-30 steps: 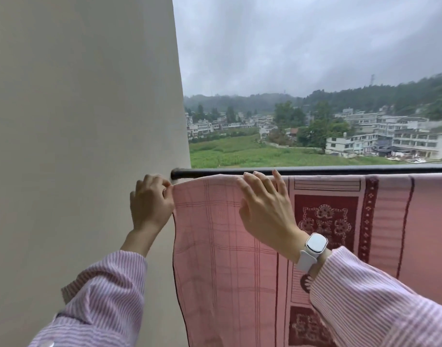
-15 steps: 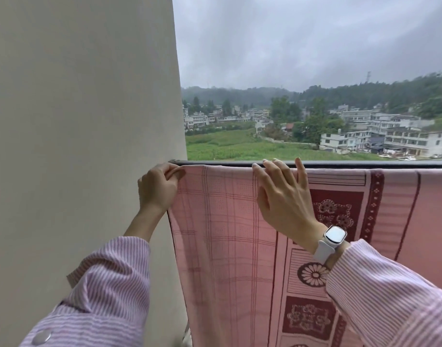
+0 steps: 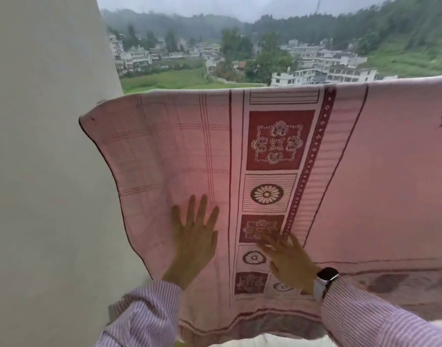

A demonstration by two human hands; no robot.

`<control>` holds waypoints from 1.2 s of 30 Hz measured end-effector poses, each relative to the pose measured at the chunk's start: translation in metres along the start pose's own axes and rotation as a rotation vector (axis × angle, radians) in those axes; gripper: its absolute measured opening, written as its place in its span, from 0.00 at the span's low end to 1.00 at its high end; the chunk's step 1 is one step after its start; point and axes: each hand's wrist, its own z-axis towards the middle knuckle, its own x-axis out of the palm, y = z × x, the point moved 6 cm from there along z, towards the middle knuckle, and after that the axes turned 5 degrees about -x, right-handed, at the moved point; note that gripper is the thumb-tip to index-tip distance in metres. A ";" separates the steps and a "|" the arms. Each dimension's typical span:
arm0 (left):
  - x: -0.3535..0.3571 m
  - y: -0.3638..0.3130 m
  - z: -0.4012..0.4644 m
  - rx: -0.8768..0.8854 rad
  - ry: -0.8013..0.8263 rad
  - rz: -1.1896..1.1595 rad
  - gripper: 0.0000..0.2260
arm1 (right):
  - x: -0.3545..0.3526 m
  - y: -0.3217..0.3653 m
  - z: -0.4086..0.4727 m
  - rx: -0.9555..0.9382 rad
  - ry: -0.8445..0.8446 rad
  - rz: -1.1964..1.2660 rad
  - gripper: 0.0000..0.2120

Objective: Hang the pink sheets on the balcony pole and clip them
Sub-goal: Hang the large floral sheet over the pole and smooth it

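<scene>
A pink sheet (image 3: 164, 151) with dark red squares and flower motifs hangs over the balcony pole, which it hides entirely. Its left edge curves down close to the wall. My left hand (image 3: 194, 236) lies flat on the hanging cloth with its fingers spread and pointing up. My right hand (image 3: 287, 261), with a watch on the wrist, lies flat a little lower and to the right, fingers stretched over the patterned band. No clips are in view.
A pale wall (image 3: 44, 159) fills the left side, right next to the sheet's edge. Beyond the sheet's top lie green fields, white houses and wooded hills. Something white (image 3: 260, 340) shows at the bottom edge, below the sheet.
Both hands have left the sheet's top edge at the pole and slid down the hanging cloth, now lying flat on it. The view has tilted downward, and the pole is out of sight.
</scene>
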 end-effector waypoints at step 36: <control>-0.032 -0.992 0.034 0.956 0.299 -0.650 0.23 | 0.044 -0.619 -0.678 1.308 -0.502 0.145 0.29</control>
